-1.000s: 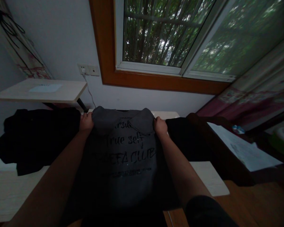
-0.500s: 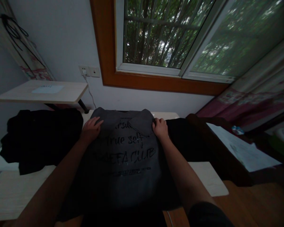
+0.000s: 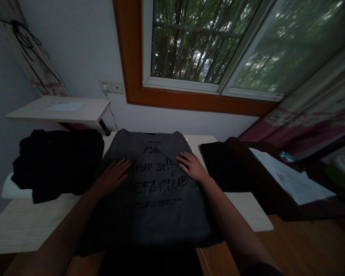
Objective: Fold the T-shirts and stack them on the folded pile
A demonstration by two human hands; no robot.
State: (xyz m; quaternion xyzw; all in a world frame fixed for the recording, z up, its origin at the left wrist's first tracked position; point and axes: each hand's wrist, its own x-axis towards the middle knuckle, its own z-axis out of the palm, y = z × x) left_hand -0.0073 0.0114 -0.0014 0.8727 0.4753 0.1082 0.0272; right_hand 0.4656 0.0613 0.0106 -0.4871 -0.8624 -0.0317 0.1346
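A dark grey T-shirt with black lettering lies spread over the table in front of me, its neckline toward the wall and its lower edge at the near side. My left hand rests on the left part of the shirt, fingers stretched out beside the lettering. On the right part lies my right hand, its fingers spread and touching the cloth near the words. Neither hand grips anything. A faint diagonal crease crosses the chest of the shirt.
Heaped black clothing lies at the left, below a small raised shelf with a paper on it. A folded black garment is at the right. Beyond it, sheets of paper lie on dark furniture. The table edge shows.
Both hands have slid down the shirt from near the shoulders toward me, and the fingers now lie flatter and more spread. The view has shifted slightly.
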